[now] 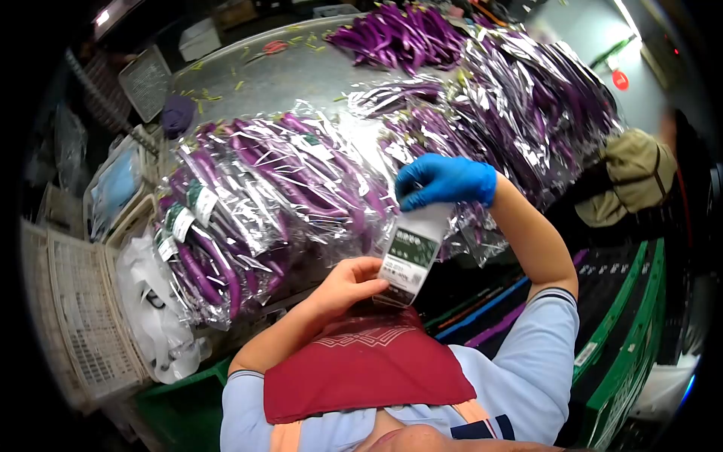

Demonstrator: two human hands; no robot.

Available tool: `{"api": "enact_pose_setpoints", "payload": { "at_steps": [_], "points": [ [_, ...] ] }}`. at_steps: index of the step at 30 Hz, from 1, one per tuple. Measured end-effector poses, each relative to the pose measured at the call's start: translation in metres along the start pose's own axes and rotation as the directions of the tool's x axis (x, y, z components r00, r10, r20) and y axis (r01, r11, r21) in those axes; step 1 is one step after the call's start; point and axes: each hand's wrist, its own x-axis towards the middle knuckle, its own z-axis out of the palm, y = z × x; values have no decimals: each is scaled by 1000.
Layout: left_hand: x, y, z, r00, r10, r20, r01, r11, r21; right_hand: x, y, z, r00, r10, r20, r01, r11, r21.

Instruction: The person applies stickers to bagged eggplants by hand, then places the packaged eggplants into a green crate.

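Observation:
My left hand point(352, 282), bare, pinches the lower left edge of a strip of labels point(409, 260) printed in green and white. Above it my right hand point(444, 182), in a blue glove, has its fingers closed at the strip's pale upper end. The strip hangs between both hands in front of my red apron point(369, 369). Just beyond lie clear-bagged eggplants point(294, 177), long and purple. A few bags on the left carry a similar label point(203, 202). The gloved fingertips are partly hidden.
Loose eggplants point(399, 34) are heaped at the back of the metal table point(301, 71), with more bagged eggplants point(527, 98) to the right. Red-handled scissors point(273, 47) lie among green trimmings. White plastic bags point(147, 301) and a beige crate point(90, 301) stand left, green crates point(617, 324) right.

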Motion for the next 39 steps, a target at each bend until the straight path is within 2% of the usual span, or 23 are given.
{"api": "enact_pose_setpoints", "payload": {
  "at_steps": [3, 4, 5, 6, 7, 9, 11, 13, 15, 18, 21, 22, 23, 25, 26, 28, 29, 30, 33, 34, 35, 37, 39],
  "points": [
    [10, -13, -4, 994, -97, -56, 101, 992, 74, 8, 31, -4, 993, -72, -96, 45, 963, -266],
    [13, -19, -7, 988, -130, -87, 138, 985, 98, 10, 35, 2, 960, -192, -203, 107, 923, -369],
    [15, -26, -9, 985, -126, -122, 133, 990, 51, 13, 36, 6, 902, -318, -292, 152, 867, -475],
    [17, -31, -10, 980, -118, -157, 120, 993, 6, 9, 35, 11, 779, -474, -409, 69, 715, -696],
    [18, -34, -9, 975, -110, -193, 104, 994, -41, 7, 29, 18, 703, -580, -411, 54, 620, -783],
    [17, -25, 0, 967, -62, -249, 53, 998, -44, -4, 25, 44, 796, -480, -368, 209, 789, -578],
    [17, -26, 1, 956, -18, -292, 4, 999, -48, -12, 16, 65, 958, -234, -167, 127, 864, -487],
    [17, -28, 3, 949, 43, -311, -51, 999, -17, -12, 23, 79, 978, -173, -119, 76, 819, -569],
    [15, -28, 4, 946, 83, -313, -72, 996, 47, -9, 27, 86, 982, -159, -101, 77, 828, -556],
    [13, -28, 3, 957, 48, -287, -10, 991, 130, -8, 21, 85, 985, -166, -36, 118, 821, -558],
    [10, -24, 7, 962, -33, -271, 56, 995, 79, -3, 30, 70, 967, -139, -215, 8, 856, -518],
    [9, -28, 4, 960, -57, -273, 83, 993, 86, -2, 27, 57, 955, -105, -276, -1, 934, -357],
    [9, -28, 1, 958, -80, -276, 109, 990, 93, -1, 26, 46, 959, -92, -269, 3, 949, -316],
    [9, -24, 1, 955, -67, -288, 88, 994, 59, -7, 9, 41, 993, 95, -76, -108, 976, -188],
    [9, -25, -1, 953, -48, -300, 73, 994, 75, -4, 14, 47, 998, 32, 46, -20, 973, -229],
    [9, -26, -4, 951, -9, -310, 58, 987, 149, -1, 14, 66, 994, 85, 71, -57, 941, -334],
    [9, -23, -2, 954, 0, -299, 39, 992, 123, 3, 16, 72, 994, 85, 65, -53, 918, -392],
    [9, -19, 4, 958, 10, -286, 19, 995, 97, 3, 15, 68, 980, 168, 107, -118, 924, -364],
    [10, -20, 4, 962, -19, -271, 43, 996, 83, 1, 21, 49, 968, 248, 28, -249, 968, 34],
    [11, -23, 2, 963, -38, -268, 65, 994, 92, 4, 42, 44, 986, 167, -28, -167, 986, -9],
    [12, -26, 1, 967, -61, -249, 83, 993, 80, 2, 36, 33, 924, 382, -2, -377, 913, 157],
    [12, -32, -3, 971, -94, -218, 110, 992, 66, 7, 55, 14, 958, 209, -197, -179, 970, 162],
    [10, -31, 3, 968, -84, -238, 102, 993, 63, 17, 60, -14, 925, 158, -346, -104, 980, 170]
  ]
}}
